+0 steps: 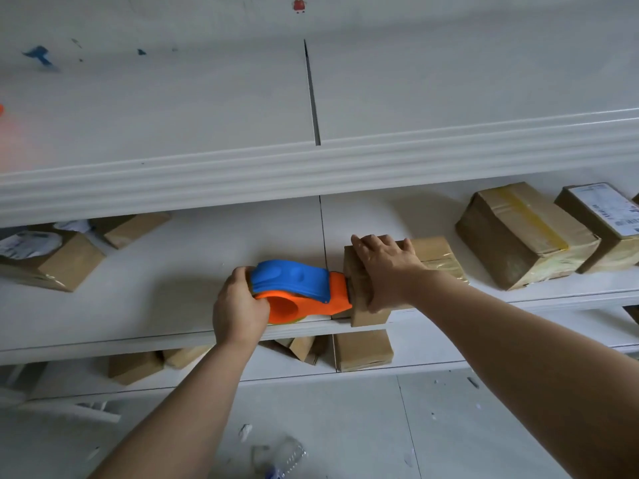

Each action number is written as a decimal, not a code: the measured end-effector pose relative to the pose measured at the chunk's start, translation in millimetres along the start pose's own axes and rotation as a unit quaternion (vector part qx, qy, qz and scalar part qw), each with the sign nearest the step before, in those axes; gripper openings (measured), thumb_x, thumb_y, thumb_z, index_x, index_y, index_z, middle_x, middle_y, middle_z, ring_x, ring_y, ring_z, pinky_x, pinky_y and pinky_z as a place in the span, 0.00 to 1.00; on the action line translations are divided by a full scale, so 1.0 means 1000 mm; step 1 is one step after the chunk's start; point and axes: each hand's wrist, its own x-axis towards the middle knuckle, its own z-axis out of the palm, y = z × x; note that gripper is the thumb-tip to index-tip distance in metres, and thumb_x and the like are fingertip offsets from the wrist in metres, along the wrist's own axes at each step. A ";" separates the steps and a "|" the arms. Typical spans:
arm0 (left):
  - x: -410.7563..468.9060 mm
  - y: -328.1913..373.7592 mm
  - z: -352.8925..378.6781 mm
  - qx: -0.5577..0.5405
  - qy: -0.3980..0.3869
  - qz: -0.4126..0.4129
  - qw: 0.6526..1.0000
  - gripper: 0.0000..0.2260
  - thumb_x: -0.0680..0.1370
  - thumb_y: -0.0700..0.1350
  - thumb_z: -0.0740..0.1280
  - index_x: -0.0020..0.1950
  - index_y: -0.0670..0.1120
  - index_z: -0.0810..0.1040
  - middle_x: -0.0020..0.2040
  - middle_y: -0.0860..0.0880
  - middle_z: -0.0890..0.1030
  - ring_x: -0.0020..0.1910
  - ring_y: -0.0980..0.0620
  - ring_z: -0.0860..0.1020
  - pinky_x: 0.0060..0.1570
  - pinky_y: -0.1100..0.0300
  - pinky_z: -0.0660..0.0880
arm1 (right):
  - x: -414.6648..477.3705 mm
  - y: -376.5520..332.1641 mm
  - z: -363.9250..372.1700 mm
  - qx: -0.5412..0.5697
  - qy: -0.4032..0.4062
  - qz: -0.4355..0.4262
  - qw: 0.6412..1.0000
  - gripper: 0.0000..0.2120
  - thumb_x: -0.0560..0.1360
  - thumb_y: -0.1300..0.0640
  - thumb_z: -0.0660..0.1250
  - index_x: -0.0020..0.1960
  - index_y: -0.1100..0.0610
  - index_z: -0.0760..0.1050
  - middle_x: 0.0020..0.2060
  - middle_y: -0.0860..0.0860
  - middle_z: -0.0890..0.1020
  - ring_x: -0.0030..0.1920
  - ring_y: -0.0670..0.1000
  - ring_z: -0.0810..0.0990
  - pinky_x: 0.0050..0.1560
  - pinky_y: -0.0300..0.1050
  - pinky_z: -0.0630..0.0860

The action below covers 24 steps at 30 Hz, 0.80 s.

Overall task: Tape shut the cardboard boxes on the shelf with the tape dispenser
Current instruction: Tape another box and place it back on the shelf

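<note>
A blue and orange tape dispenser [297, 288] lies on the white shelf [166, 271], its orange nose against the left end of a small cardboard box [432, 257]. My left hand [238, 305] grips the dispenser's rear end. My right hand [383, 271] lies over the top of that box, fingers spread and thumb curled round its front left corner. The box juts slightly over the shelf's front edge and shows glossy tape on its right part.
Two taped boxes [525, 236] [608, 223] stand to the right on the same shelf. Two open-looking boxes [52, 257] [131, 228] sit at the left. Several boxes [363, 350] rest on the shelf below. The upper shelf's moulded edge [311, 167] overhangs. Debris lies on the floor [283, 451].
</note>
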 end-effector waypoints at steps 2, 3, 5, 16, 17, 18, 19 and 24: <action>-0.004 0.001 -0.010 -0.015 0.023 0.003 1.000 0.21 0.70 0.35 0.65 0.62 0.47 0.75 0.55 0.44 0.81 0.54 0.39 0.77 0.49 0.51 0.75 | -0.007 0.003 -0.005 0.015 0.028 -0.012 0.999 0.59 0.60 0.43 0.75 0.78 0.53 0.42 0.70 0.50 0.60 0.70 0.55 0.60 0.71 0.63 0.59; -0.006 0.002 -0.016 -0.026 0.033 0.004 0.999 0.21 0.70 0.35 0.65 0.62 0.47 0.75 0.55 0.44 0.81 0.54 0.39 0.77 0.48 0.51 0.75 | -0.012 0.005 -0.008 0.028 0.047 -0.016 0.998 0.60 0.59 0.42 0.75 0.78 0.52 0.42 0.70 0.50 0.60 0.70 0.54 0.60 0.70 0.60 0.62; -0.011 0.009 -0.028 -0.047 0.046 0.004 0.998 0.20 0.70 0.36 0.65 0.61 0.48 0.75 0.55 0.45 0.81 0.53 0.40 0.78 0.48 0.51 0.75 | -0.022 0.009 -0.014 0.049 0.082 -0.025 0.995 0.59 0.59 0.40 0.75 0.78 0.51 0.43 0.70 0.48 0.60 0.69 0.53 0.62 0.66 0.54 0.66; -0.063 0.091 -0.076 -0.019 0.120 0.048 0.991 0.21 0.70 0.40 0.68 0.61 0.53 0.76 0.56 0.50 0.81 0.53 0.44 0.78 0.44 0.58 0.69 | -0.070 0.057 -0.018 0.346 0.143 -0.058 0.926 0.55 0.55 0.55 0.82 0.74 0.53 0.56 0.63 0.47 0.67 0.59 0.47 0.70 0.55 0.38 0.68; -0.067 0.100 -0.078 -0.013 0.131 0.058 0.990 0.21 0.70 0.40 0.68 0.61 0.54 0.75 0.56 0.51 0.81 0.53 0.44 0.78 0.44 0.58 0.69 | -0.072 0.063 -0.015 0.424 0.134 -0.056 0.894 0.54 0.54 0.57 0.82 0.73 0.53 0.57 0.62 0.47 0.68 0.59 0.45 0.70 0.57 0.38 0.69; -0.070 0.110 -0.080 -0.005 0.139 0.067 0.988 0.21 0.69 0.40 0.68 0.61 0.55 0.75 0.55 0.51 0.80 0.53 0.44 0.78 0.43 0.58 0.68 | -0.074 0.068 -0.011 0.501 0.120 -0.058 0.855 0.54 0.52 0.58 0.82 0.71 0.53 0.58 0.61 0.46 0.69 0.61 0.45 0.71 0.60 0.41 0.71; -0.071 0.120 -0.081 0.005 0.145 0.075 0.987 0.22 0.69 0.40 0.67 0.61 0.55 0.75 0.55 0.52 0.80 0.53 0.44 0.78 0.43 0.58 0.68 | -0.076 0.074 -0.005 0.559 0.105 -0.063 0.820 0.53 0.50 0.58 0.82 0.70 0.52 0.59 0.62 0.46 0.71 0.63 0.44 0.71 0.62 0.46 0.74; -0.087 0.150 -0.062 0.105 0.099 0.127 0.981 0.26 0.69 0.39 0.66 0.66 0.54 0.71 0.62 0.52 0.77 0.58 0.44 0.76 0.49 0.53 0.72 | -0.084 0.102 0.027 0.577 0.005 -0.069 0.814 0.52 0.56 0.67 0.81 0.71 0.53 0.56 0.64 0.46 0.71 0.72 0.49 0.65 0.62 0.41 0.71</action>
